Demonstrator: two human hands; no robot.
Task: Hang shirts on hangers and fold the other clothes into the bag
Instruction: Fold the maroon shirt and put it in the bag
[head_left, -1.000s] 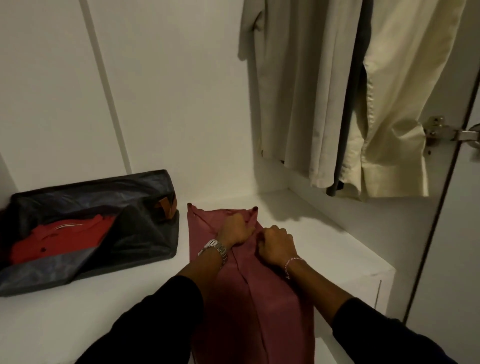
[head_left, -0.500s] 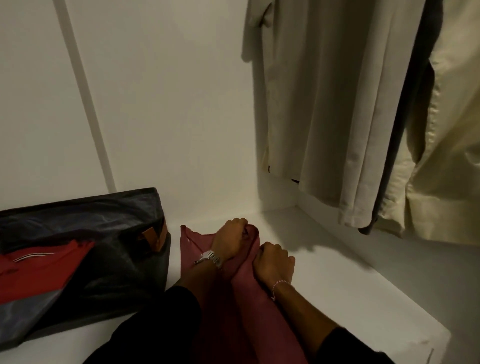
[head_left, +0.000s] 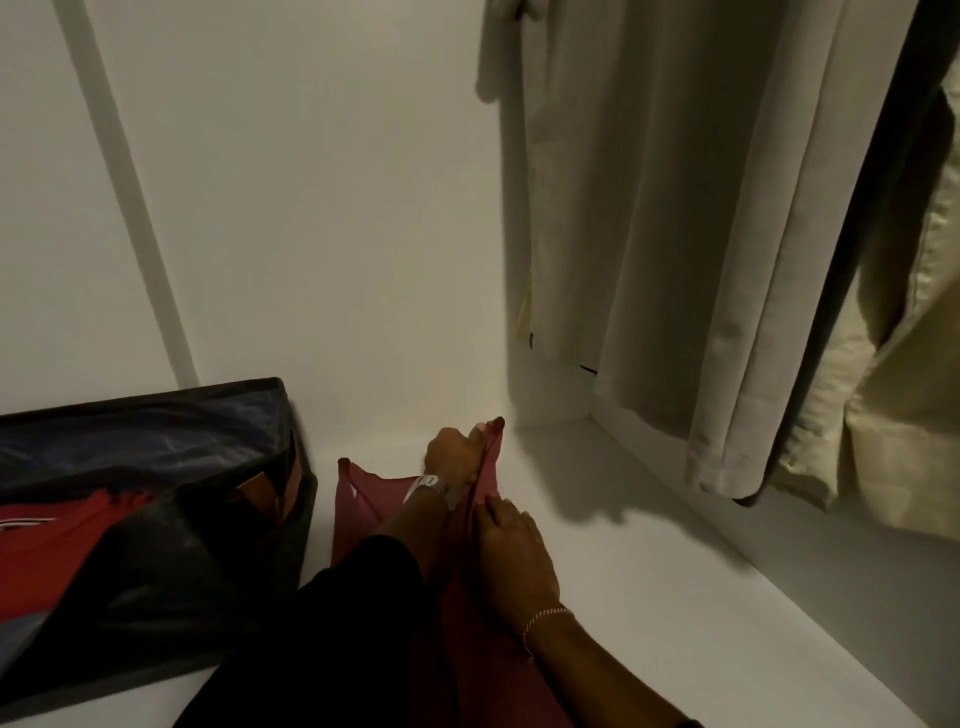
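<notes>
A maroon garment (head_left: 363, 499) lies on the white shelf (head_left: 649, 561) in front of me. My left hand (head_left: 452, 454), with a watch on the wrist, grips the garment's far edge and lifts it off the shelf. My right hand (head_left: 514, 551), a bracelet on its wrist, grips the cloth just below the left hand. A dark open bag (head_left: 156, 519) sits at the left with a red folded garment (head_left: 57, 540) inside. Pale shirts (head_left: 649, 234) hang at the upper right.
White wardrobe walls (head_left: 311, 208) close in the back and left. A cream shirt (head_left: 904, 415) hangs at the far right beside a dark garment (head_left: 857, 270). Bare shelf surface runs along the right of the maroon garment.
The view has tilted down and moved closer. My left hand has raised the garment's far edge higher and farther back, and my right hand now sits below it on the cloth.
</notes>
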